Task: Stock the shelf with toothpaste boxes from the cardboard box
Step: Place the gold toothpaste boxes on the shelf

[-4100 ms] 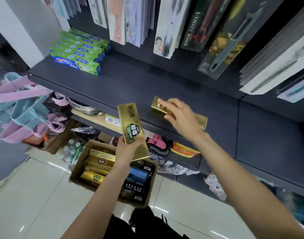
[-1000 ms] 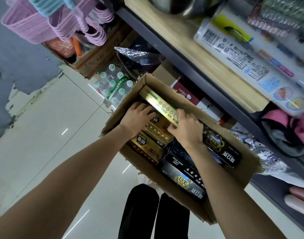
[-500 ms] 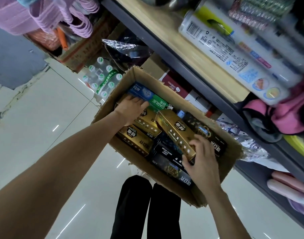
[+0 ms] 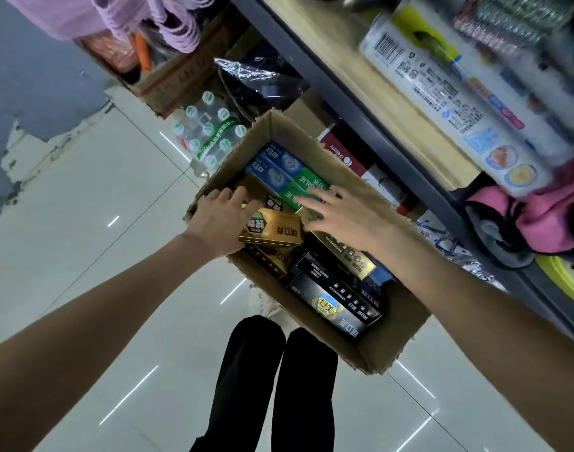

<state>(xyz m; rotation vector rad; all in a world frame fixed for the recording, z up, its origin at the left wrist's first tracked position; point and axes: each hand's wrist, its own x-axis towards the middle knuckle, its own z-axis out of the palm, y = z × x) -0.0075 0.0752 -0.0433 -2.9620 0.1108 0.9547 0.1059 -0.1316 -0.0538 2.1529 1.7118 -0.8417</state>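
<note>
Toothpaste boxes sit packed in the cardboard box [image 4: 386, 340] on the floor [image 4: 83, 249], just below the shelf edge [image 4: 354, 102]. Left hand [image 4: 220, 220] is inside the box at its left wall, gripping a gold box [image 4: 272, 228] by one end, lifted slightly above the others and tilted. Right hand [image 4: 341, 213] is spread, fingers straight, reaching over the blue-green boxes [image 4: 279, 171] at the far end; fingertips look to be touching the top one, can't tell for sure. More gold boxes under the held one, black boxes [image 4: 334, 305] at the near end, one gold box [image 4: 347, 256] lying diagonally under the right wrist. Beside the cardboard box: a shrink-wrapped pack of bottles [image 4: 210, 135] on the floor. Shelf above carries a plastic-wrap roll [image 4: 455, 102]; pink cloth [image 4: 540, 216] on the level below. Person's black trousers [image 4: 272, 380] at the bottom of view.
</note>
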